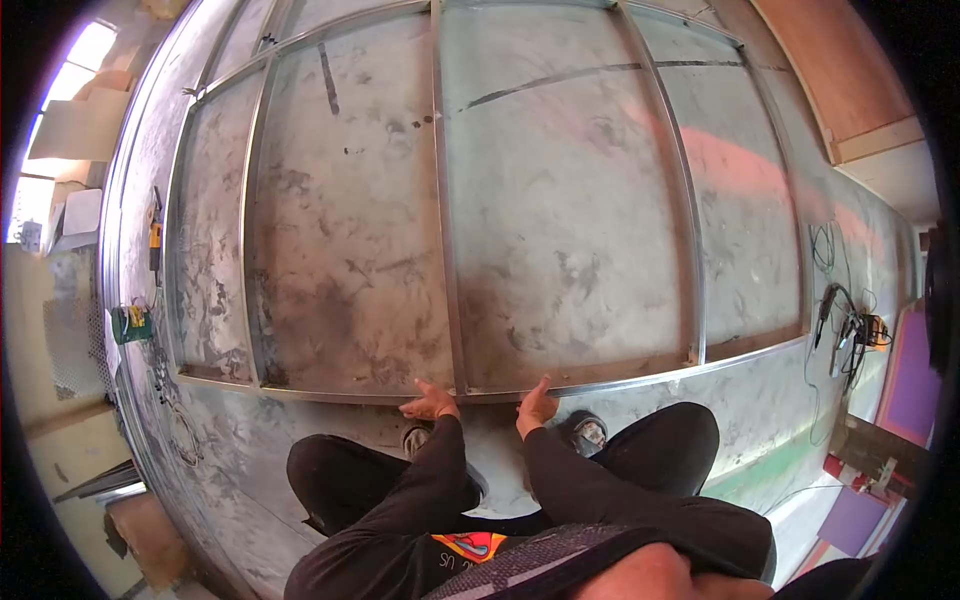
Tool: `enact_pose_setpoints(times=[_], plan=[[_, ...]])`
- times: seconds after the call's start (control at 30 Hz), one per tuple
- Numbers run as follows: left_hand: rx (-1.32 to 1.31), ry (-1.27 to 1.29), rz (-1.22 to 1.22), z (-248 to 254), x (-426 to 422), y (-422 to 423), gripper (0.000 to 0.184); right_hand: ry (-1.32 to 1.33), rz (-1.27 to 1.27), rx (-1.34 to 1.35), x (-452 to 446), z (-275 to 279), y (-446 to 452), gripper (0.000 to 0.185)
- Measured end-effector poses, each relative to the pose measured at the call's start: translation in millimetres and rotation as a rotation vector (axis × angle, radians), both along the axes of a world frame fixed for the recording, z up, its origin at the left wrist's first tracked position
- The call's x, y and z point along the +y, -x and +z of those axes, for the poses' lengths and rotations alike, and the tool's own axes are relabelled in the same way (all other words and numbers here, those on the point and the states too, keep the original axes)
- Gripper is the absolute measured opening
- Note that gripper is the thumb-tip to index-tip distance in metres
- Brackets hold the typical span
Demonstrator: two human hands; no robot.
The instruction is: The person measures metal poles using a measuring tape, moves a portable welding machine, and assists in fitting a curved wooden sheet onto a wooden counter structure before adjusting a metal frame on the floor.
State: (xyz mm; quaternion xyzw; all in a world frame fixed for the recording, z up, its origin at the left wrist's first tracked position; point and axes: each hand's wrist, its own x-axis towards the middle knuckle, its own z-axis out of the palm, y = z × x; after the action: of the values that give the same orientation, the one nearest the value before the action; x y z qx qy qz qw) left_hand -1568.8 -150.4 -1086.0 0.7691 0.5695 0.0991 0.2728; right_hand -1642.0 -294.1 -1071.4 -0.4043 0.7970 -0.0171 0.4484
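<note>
A large metal stud frame [449, 250] lies on the stained concrete floor, its long uprights running away from me. My left hand [434, 403] is at its near rail, just left of the middle upright, with the thumb on the rail's upper side and the fingers below. To the right of that upright, my right hand [537, 408] holds the same near rail, thumb raised over the edge; its other fingers are partly hidden. Both forearms reach down between my bent knees as I squat at the frame's near side.
A yellow-and-black power tool [155, 240] and a green box-like item [131, 324] lie left of the frame. On the right are an orange-and-black tool [874, 332] and tangled cables [823, 250]. A wooden panel [840, 70] stands at the upper right.
</note>
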Motion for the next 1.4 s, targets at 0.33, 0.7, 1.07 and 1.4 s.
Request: enact_pose_setpoints(times=[0.33, 0.7, 1.07, 1.4], plan=[[-0.144, 0.061, -0.038, -16.0, 4.3, -2.6, 0.079, 0.094, -0.139, -0.352, 2.3, -19.0, 2.8, 0.047], [0.024, 0.086, 0.02, 11.2, -67.8, -116.0, 0.074, -0.011, -0.011, -0.68, -62.0, -15.5, -94.8, 0.028], [0.029, 0.226, -0.019, 20.3, -98.8, -221.7, 0.065, -0.009, 0.327, -0.811, -102.1, -3.3, -190.0, 0.027], [0.018, 0.207, -0.039, 38.4, -121.9, -306.0, 0.063, -0.142, 0.368, -0.812, -134.4, 13.8, -279.9, 0.026]])
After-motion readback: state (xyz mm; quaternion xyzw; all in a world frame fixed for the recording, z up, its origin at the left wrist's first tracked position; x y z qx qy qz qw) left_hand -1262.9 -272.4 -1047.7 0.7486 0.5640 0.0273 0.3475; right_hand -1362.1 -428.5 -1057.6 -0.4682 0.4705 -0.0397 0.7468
